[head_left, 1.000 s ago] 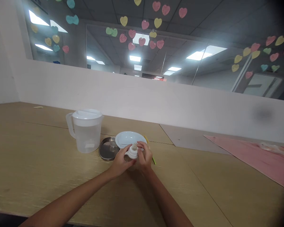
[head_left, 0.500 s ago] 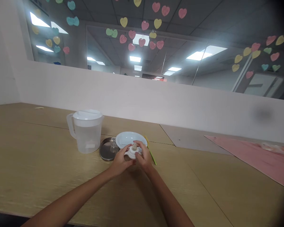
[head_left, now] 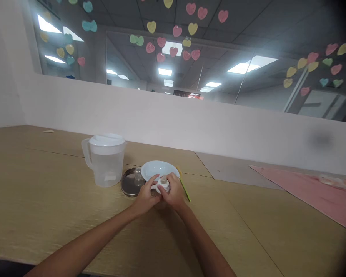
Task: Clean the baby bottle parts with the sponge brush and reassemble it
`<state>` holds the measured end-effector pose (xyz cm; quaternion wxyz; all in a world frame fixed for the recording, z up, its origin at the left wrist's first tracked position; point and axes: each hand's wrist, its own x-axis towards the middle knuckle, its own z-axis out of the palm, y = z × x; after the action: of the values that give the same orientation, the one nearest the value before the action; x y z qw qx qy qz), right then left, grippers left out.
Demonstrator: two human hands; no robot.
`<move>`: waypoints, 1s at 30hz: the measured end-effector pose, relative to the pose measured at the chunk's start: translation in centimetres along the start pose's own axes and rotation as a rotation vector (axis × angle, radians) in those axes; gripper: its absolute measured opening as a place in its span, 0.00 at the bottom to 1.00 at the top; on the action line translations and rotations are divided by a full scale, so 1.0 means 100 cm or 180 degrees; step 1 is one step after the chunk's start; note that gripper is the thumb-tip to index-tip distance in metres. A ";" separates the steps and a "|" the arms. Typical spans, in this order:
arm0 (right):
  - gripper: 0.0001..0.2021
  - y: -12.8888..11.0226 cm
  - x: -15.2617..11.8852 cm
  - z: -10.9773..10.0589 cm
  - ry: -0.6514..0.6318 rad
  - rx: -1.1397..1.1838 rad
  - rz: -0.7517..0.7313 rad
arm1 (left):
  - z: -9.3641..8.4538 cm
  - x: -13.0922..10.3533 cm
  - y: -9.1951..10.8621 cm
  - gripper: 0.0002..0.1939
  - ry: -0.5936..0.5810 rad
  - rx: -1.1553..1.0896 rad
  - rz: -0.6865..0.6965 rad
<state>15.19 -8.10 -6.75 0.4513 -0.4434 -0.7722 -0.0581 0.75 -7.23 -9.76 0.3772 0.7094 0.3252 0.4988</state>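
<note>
Between my two hands is a baby bottle (head_left: 163, 185), upright, with a white collar, a side handle and a clear teat on top. My left hand (head_left: 146, 197) wraps its left side by the handle. On the other side my right hand (head_left: 173, 192) has its fingers round the white collar, thumb across the front. Most of the bottle's body is hidden by the hands. Just behind them lies a pale blue bowl (head_left: 154, 167). A round metal tray (head_left: 128, 184) sits to the left, with a clear bottle cap (head_left: 138, 176) standing on it.
A clear lidded pitcher (head_left: 108, 161) stands left of the tray. Right of the bowl lies a thin green and yellow brush-like stick (head_left: 185, 187). A pink cloth or mat (head_left: 314, 188) covers the table's right side. A white wall (head_left: 173, 119) rises behind the table.
My right hand has shifted its grip on the collar, its thumb now reaching further left across the front. The left hand and the things on the table stay put.
</note>
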 end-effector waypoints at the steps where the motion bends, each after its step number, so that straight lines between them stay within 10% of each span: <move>1: 0.11 0.000 0.000 0.001 0.0065 -0.0050 0.0043 | 0.000 0.000 0.000 0.37 -0.0003 0.0005 0.0018; 17: 0.12 0.001 -0.004 0.005 0.0188 -0.0194 0.0156 | -0.023 0.001 -0.006 0.33 -0.0029 0.1745 0.1250; 23: 0.15 0.001 -0.005 0.003 0.0214 -0.0113 0.0057 | -0.062 0.024 -0.038 0.23 0.1303 0.1911 0.0760; 30: 0.14 0.003 -0.006 0.003 0.0321 0.0077 0.0053 | -0.076 0.034 -0.065 0.22 0.0470 0.3027 0.0332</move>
<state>15.31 -8.18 -7.51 0.4955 -0.4409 -0.7454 -0.0673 -6.06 0.49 -12.17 -0.0384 0.7813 0.5070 0.3621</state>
